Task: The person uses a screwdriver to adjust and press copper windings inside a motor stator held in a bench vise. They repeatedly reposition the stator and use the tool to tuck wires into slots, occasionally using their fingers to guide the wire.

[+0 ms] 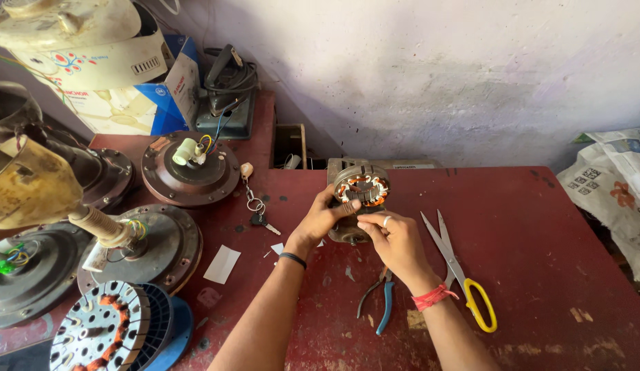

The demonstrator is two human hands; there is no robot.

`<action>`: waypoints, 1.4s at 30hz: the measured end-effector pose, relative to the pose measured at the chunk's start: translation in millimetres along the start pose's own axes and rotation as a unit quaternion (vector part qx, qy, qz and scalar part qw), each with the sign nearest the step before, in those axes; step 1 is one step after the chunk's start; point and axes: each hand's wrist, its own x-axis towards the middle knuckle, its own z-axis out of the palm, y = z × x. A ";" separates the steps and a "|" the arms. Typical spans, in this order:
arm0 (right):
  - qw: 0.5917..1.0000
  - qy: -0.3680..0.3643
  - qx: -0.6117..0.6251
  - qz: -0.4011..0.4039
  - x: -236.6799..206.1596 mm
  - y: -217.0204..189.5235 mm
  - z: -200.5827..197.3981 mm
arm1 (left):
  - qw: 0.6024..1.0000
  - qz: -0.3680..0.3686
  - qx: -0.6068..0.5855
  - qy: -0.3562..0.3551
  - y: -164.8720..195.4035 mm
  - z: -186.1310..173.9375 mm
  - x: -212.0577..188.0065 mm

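Note:
A small round motor stator (362, 187) with orange copper windings stands tilted on the red table (540, 227), near the wall. My left hand (321, 218) grips its left side, thumb against the metal body. My right hand (395, 239), a ring on one finger and a red thread at the wrist, pinches at the stator's lower front edge. Just below my right hand lie blue-handled pliers (382, 301). Scissors with yellow handles (457, 269) lie open to its right.
Several ceiling-fan motor housings (190, 167) and a wound stator (103, 328) crowd the table's left side. A key ring (257, 206) and paper scraps (222, 264) lie nearby. Boxes and an iron (227, 89) stand at the back left, newspaper (615, 178) at the right.

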 end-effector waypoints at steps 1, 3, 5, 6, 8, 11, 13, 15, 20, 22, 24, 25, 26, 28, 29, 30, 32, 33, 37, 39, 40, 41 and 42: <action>1.000 -0.008 -0.005 0.002 -0.2 -0.8 -1.9 | 1.000 -0.002 0.001 0.003 -0.5 -1.2 1.5; 0.998 -0.029 -0.032 0.046 -0.9 -2.9 -8.9 | 1.000 0.004 -0.002 0.002 -3.3 -0.3 3.0; 0.988 -0.055 -0.076 0.127 0.8 -5.4 -14.6 | 1.000 0.019 -0.008 -0.005 -4.9 -0.1 4.3; 0.992 -0.022 -0.032 0.123 2.4 -6.7 -15.6 | 1.000 0.022 -0.008 -0.010 -5.3 -0.2 4.4; 0.991 0.043 0.057 0.115 5.4 -9.0 -17.2 | 0.999 0.027 -0.009 -0.019 -5.1 -0.1 3.2; 0.986 0.147 -0.008 0.084 5.6 -14.2 -14.2 | 0.999 0.027 0.002 -0.019 -1.9 0.0 0.9; 0.979 0.198 -0.045 0.020 7.9 -17.6 -3.7 | 1.000 0.008 0.011 -0.005 0.4 0.9 0.3; 0.969 0.234 -0.075 -0.010 9.3 -20.7 6.6 | 1.000 0.002 0.009 -0.001 1.0 1.6 0.6; 0.955 0.259 -0.129 -0.065 9.9 -23.5 24.9 | 0.999 0.030 -0.013 -0.012 -10.7 -0.9 4.8; 0.949 0.270 -0.148 -0.073 14.4 -21.7 32.1 | 1.000 0.027 -0.004 -0.005 -18.6 -4.4 8.8; 0.948 0.266 -0.165 -0.054 19.5 -18.4 37.7 | 0.999 0.035 0.000 -0.004 -26.4 -7.1 12.9; 0.951 0.257 -0.171 -0.030 22.5 -16.9 40.5 | 0.999 0.045 0.000 -0.005 -29.4 -8.5 14.4; 0.953 0.247 -0.178 -0.006 23.9 -15.5 42.6 | 0.998 0.055 0.000 -0.007 -31.6 -9.6 15.3; 0.953 0.233 -0.190 -0.043 25.3 -13.3 45.0 | 0.998 0.066 0.007 -0.009 -33.0 -9.9 16.6; 0.952 0.226 -0.196 -0.061 25.2 -12.8 45.8 | 0.997 0.071 0.009 -0.009 -32.4 -9.5 16.2; 0.960 0.202 -0.193 -0.026 24.4 -12.3 44.8 | 0.998 0.060 0.002 -0.007 -30.8 -8.7 15.5; 0.970 0.151 -0.186 0.045 19.3 -11.8 38.2 | 0.999 0.039 -0.012 -0.003 -26.4 -5.6 12.2; 0.979 0.156 -0.123 0.037 12.8 -12.9 33.7 | 0.999 0.033 -0.018 0.000 -23.9 -3.8 9.7; 0.972 0.183 0.113 0.095 -18.9 -21.3 10.1 | 0.999 0.033 -0.013 0.012 -14.5 2.3 6.0; 0.951 0.168 0.183 0.183 -21.9 -25.2 5.1 | 0.999 0.040 -0.001 0.014 -11.3 3.4 7.0; 0.941 0.143 0.200 0.232 -24.3 -27.7 1.6 | 0.999 0.041 0.002 0.014 -10.4 3.6 7.2; 0.927 0.117 0.217 0.281 -24.9 -30.4 1.1 | 0.999 0.040 0.006 0.014 -10.0 3.3 6.6; 0.931 0.102 0.219 0.273 -23.2 -32.3 3.4 | 0.999 0.037 0.004 0.014 -9.7 3.3 6.4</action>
